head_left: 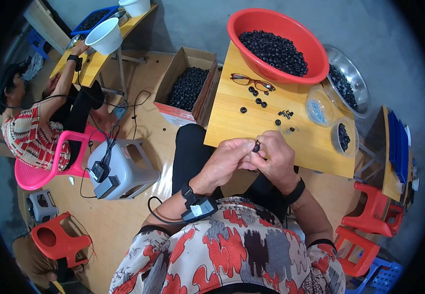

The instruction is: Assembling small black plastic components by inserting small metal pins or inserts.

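Note:
My left hand (227, 158) and my right hand (278, 159) meet just off the near edge of a yellow wooden table (220, 120). Between their fingertips sits a small round black part (256, 146), pinched from both sides; its lower portion is hidden by fingers. Beyond them on the tabletop lie several loose black round parts (258, 101) and a little pile of small dark pieces (286, 114). A red basin (276, 19) full of similar black parts stands at the far side. Right of the pile are a clear tub (310, 117) with small bluish bits and a smaller clear tub (353, 133) holding black parts.
Brown-framed glasses (255, 81) lie before the basin. A steel bowl (362, 88) of black parts leans at the right. Left stand a cardboard box (200, 55) of black parts and a grey stool (129, 161) carrying cables. A co-worker (31, 127) sits far left; red stools (369, 210) stand right.

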A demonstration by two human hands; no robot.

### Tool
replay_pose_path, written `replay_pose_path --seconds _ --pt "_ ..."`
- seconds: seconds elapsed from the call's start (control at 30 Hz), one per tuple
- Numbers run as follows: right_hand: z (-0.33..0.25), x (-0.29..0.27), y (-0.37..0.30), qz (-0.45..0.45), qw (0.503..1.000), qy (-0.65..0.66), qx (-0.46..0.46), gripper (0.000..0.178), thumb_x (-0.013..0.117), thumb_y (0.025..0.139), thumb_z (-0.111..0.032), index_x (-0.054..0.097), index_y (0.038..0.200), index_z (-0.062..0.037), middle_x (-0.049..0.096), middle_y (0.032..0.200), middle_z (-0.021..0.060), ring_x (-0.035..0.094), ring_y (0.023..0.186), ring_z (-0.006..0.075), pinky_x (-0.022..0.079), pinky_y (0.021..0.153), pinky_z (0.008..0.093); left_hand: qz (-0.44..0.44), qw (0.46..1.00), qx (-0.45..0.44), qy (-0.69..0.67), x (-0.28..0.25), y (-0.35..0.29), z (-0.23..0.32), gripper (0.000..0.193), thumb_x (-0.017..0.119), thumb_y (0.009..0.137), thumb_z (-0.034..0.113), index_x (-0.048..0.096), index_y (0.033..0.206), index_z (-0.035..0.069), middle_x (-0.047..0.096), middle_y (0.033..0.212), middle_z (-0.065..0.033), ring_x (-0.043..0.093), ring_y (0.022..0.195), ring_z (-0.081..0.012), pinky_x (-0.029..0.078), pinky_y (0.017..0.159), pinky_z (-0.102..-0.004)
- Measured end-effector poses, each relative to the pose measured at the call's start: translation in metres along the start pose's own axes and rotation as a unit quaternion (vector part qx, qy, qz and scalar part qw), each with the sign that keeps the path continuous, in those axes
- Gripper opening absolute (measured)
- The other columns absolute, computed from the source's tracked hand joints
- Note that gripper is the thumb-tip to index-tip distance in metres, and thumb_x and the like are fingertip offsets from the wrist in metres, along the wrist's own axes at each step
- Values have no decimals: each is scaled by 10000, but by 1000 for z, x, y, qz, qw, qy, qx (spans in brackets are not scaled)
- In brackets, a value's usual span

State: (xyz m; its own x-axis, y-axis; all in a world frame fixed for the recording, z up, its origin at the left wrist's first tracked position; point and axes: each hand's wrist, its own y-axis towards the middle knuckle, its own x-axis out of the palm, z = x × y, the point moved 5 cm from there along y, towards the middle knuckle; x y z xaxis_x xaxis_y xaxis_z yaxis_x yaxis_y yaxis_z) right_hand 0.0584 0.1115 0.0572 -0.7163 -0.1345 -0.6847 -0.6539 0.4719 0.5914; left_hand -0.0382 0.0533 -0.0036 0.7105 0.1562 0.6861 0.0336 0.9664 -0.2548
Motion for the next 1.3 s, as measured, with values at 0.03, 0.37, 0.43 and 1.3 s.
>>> replay_pose_path --seconds 0.03,0.37,0.43,1.3 --pt "2 0 -1 8 1000 19 3 297 724 618 -79 566 862 -19 570 821 73 574 597 192 480 541 291 -1 1000 -1 0 -1 0 0 275 470 954 230 622 949 1 648 855 -63 620 741 -94 527 673 -222" --pt "16 6 -13 -9 996 70 56 286 724 642 -76 554 862 -9 573 829 93 576 601 200 489 545 294 -6 1000 3 8 3 0 -6 292 478 950 246 616 985 -8 651 861 -77 637 770 -132 544 714 -244" --pt "14 3 -11 -6 997 66 40 267 720 644 -72 553 845 -18 570 817 87 569 592 199 485 543 294 7 1000 8 5 5 0 -5 287 478 950 245 620 973 -3 647 847 -68 629 754 -122 539 703 -238" --pt "3 -11 14 -116 979 -120 -115 284 722 648 -245 516 743 -75 433 648 42 531 566 195 427 510 318 -13 999 0 37 -4 5 -3 277 489 948 240 630 931 3 654 874 -82 615 738 -111 521 711 -241"
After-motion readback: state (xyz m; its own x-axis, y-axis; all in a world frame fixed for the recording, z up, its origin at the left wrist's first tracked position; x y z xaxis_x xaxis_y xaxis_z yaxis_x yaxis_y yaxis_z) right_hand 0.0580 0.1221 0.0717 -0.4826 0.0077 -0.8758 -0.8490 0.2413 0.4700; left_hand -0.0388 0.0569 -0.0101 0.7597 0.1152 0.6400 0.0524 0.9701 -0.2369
